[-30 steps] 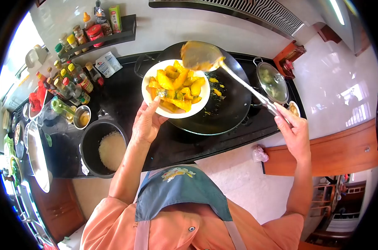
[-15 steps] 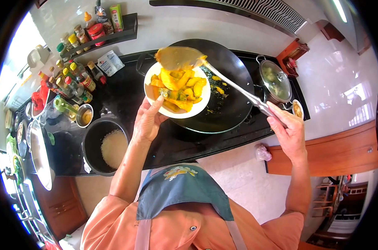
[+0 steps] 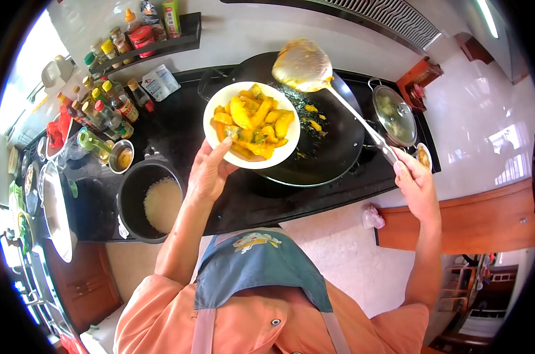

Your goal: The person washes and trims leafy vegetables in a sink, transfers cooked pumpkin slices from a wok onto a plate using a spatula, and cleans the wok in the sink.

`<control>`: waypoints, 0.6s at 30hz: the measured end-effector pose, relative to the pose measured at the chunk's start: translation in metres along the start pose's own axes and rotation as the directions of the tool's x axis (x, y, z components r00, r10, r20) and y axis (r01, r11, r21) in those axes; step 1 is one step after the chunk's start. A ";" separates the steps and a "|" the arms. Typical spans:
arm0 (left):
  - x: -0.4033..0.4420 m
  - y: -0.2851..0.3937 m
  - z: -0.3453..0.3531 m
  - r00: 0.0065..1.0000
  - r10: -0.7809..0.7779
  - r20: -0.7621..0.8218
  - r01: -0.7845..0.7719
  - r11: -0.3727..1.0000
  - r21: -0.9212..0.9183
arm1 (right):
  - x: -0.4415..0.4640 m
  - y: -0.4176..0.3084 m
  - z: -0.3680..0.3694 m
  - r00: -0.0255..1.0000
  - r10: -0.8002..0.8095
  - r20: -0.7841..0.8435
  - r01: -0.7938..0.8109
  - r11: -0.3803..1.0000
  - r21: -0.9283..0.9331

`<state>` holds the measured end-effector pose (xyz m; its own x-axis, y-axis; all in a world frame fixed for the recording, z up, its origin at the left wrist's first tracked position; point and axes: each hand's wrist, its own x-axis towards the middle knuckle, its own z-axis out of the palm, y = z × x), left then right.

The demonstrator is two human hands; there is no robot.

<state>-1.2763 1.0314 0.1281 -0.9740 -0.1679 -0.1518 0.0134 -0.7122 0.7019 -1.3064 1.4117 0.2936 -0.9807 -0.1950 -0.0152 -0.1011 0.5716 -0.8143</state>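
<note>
Thumb over the rim and fingers tucked beneath, the left grip has closed on a white bowl at its eight o'clock edge. From where I stand, taking the wearer's body as six o'clock, the bowl is held up across the nine o'clock side of a big black wok. Yellow-orange food in thick pieces is heaped inside it.

Out at four o'clock from the wok's middle, the right grip is wrapped round the handle end of a metal spatula. Its broad head, smeared with yellow, is raised by the wok's twelve o'clock edge, at one o'clock from the bowl. A few yellow scraps and dark bits lie down in the wok.

At three o'clock of the wok sits a pot with a glass lid, something green showing through, and at that pot's five o'clock, a small dish of food. Down at eight o'clock from the bowl, a dark pot with white rice stands on the black worktop. A metal cup is near its eleven o'clock. Bottles crowd together at the bowl's nine o'clock; at ten, a white packet leans below a shelf of jars.
</note>
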 end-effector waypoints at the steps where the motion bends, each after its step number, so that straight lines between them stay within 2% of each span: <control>1: -0.007 0.002 -0.001 1.000 -0.003 -0.006 0.003 1.000 -0.006 | 0.000 0.001 -0.004 0.987 0.152 0.047 -0.156 0.981 0.117; 2: -0.016 0.004 -0.005 1.000 -0.018 -0.004 0.018 1.000 -0.001 | 0.002 0.005 -0.003 0.984 0.174 0.035 -0.177 0.973 0.151; 5: -0.043 0.003 -0.012 0.993 -0.052 -0.105 0.049 0.998 -0.030 | 0.016 0.049 -0.002 0.993 0.088 -0.078 -0.104 0.969 -0.226; 6: -0.051 -0.002 -0.020 0.991 -0.066 -0.113 0.061 0.997 -0.051 | 0.023 0.077 0.000 0.990 0.032 -0.134 -0.081 0.920 -0.384; 7: -0.057 -0.006 -0.028 0.989 -0.078 -0.122 0.070 0.995 -0.073 | 0.027 0.074 0.009 0.982 0.024 -0.189 -0.127 0.824 -0.552; 9: -0.070 -0.012 -0.041 0.987 -0.093 -0.130 0.085 0.994 -0.066 | 0.043 0.112 0.026 0.972 -0.022 -0.234 -0.145 0.725 -0.673; 11: -0.079 -0.018 -0.046 0.988 -0.073 -0.136 0.066 0.996 -0.060 | 0.058 0.121 0.050 0.966 0.079 -0.245 -0.237 0.642 -0.729; 13: -0.086 -0.022 -0.051 0.984 -0.082 -0.158 0.071 0.995 -0.077 | 0.065 0.136 0.077 0.983 -0.025 -0.179 -0.123 0.633 -0.765; 15: -0.088 -0.027 -0.055 0.979 -0.081 -0.189 0.067 0.995 -0.078 | 0.067 0.126 0.097 0.997 -0.069 -0.040 0.017 0.676 -0.737; 17: -0.088 -0.034 -0.059 0.973 -0.069 -0.221 0.056 0.996 -0.067 | 0.069 0.101 0.112 0.989 -0.147 0.026 0.115 0.642 -0.758; 18: -0.089 -0.037 -0.060 0.965 -0.072 -0.251 0.058 0.996 -0.060 | 0.075 0.098 0.120 0.977 -0.213 0.003 0.134 0.604 -0.785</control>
<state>-1.1767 1.0316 0.0733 -0.8843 -0.2825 -0.3718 -0.0299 -0.7604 0.6488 -1.3699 1.3574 0.1426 -0.9362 -0.3146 0.1565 -0.3240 0.9453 -0.0382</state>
